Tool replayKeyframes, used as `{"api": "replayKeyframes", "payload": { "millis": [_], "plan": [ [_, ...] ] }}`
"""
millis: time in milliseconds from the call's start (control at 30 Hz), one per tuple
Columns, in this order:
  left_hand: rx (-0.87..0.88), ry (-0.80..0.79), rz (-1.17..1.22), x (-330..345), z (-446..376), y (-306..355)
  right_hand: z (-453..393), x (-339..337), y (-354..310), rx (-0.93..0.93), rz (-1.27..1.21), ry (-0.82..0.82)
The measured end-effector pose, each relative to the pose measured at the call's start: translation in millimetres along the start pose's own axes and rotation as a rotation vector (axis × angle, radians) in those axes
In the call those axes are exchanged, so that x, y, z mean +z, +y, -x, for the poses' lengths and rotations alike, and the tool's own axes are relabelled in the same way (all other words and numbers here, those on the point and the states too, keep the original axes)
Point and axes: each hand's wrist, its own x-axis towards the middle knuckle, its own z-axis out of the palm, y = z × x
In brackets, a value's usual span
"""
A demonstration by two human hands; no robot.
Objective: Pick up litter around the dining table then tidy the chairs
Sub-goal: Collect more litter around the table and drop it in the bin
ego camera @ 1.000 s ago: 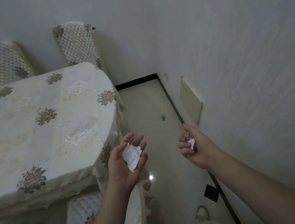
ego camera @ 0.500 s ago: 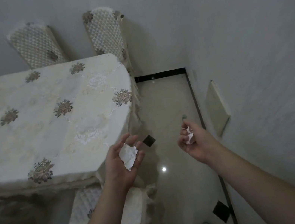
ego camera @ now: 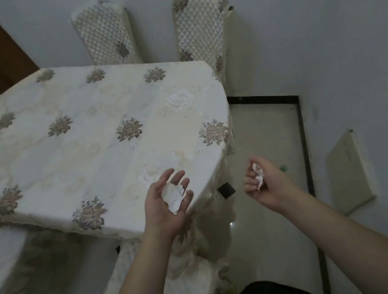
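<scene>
Here we held two scraps of litter beside the corner of the dining table point(ego camera: 78, 141). Our left hand point(ego camera: 166, 207) lay palm up with the fingers only loosely cupped, and a crumpled white paper point(ego camera: 173, 195) rested on the palm rather than being gripped. Our right hand point(ego camera: 263, 184) was curled around a smaller white scrap point(ego camera: 258, 174), pinched between thumb and fingers. The chief risk, as we judged it, lay with the left hand: because nothing clamped the paper, any tilt of the palm or a quick turn of the body could have let it slide off and fall back to the floor point(ego camera: 267, 159) or onto the cloth-covered chair point(ego camera: 144, 280) just below. A small green speck point(ego camera: 283, 168) lay on the floor beyond the right hand, near the dark border strip; we took it for further litter, though it was too small to identify. Reaching for it would have required a free finger, and loosening the right hand's pinch to do so could have dropped the scrap already held. Two quilted chairs point(ego camera: 199, 29) stood against the wall behind the table, seemingly not yet tidied; handling them with both hands occupied would have invited the same loss, so the litter needed disposal first.
</scene>
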Motion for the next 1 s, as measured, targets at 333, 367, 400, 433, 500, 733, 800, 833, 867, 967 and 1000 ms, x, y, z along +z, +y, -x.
{"api": "replayKeyframes", "payload": {
  "millis": [333, 367, 400, 433, 500, 733, 800, 833, 867, 967, 1000],
  "plan": [
    [0.136, 0.265, 0.010, -16.1, -92.1, 46.8, -71.9, 46.8, -6.2, 0.031, 0.081, 0.007],
    [0.183, 0.310, -0.053, -16.5, -102.8, 47.5, -80.3, 48.0, -8.8, 0.040, 0.082, 0.005],
    [0.233, 0.347, -0.141, -15.9, -113.5, 47.2, -89.7, 48.8, -12.7, 0.048, 0.086, 0.001],
    [0.288, 0.379, -0.270, -16.3, -124.4, 45.5, -99.6, 49.9, -16.9, 0.056, 0.098, -0.003],
    [0.404, 0.436, -0.624, -17.4, -141.7, 41.7, -120.8, 53.8, -23.7, 0.072, 0.161, -0.025],
    [0.770, 0.504, -1.581, -29.3, -196.5, 23.9, -186.7, 72.5, -54.1, 0.086, 0.442, -0.118],
    [0.819, 0.540, -1.801, -36.5, -210.0, 14.6, -201.4, 75.3, -62.7, 0.102, 0.481, -0.144],
    [0.793, 0.578, -1.889, -39.5, -216.3, 9.7, -207.8, 76.0, -66.5, 0.118, 0.493, -0.152],
    [0.725, 0.617, -1.943, -40.1, -220.9, 6.0, -213.6, 76.5, -69.8, 0.133, 0.505, -0.159],
    [0.390, 0.667, -1.983, -39.4, -229.9, -1.7, -226.9, 76.9, -74.6, 0.176, 0.512, -0.168],
    [0.294, 0.653, -1.984, -38.5, -232.4, -3.9, -230.6, 76.9, -75.9, 0.194, 0.514, -0.168]
  ]
}}
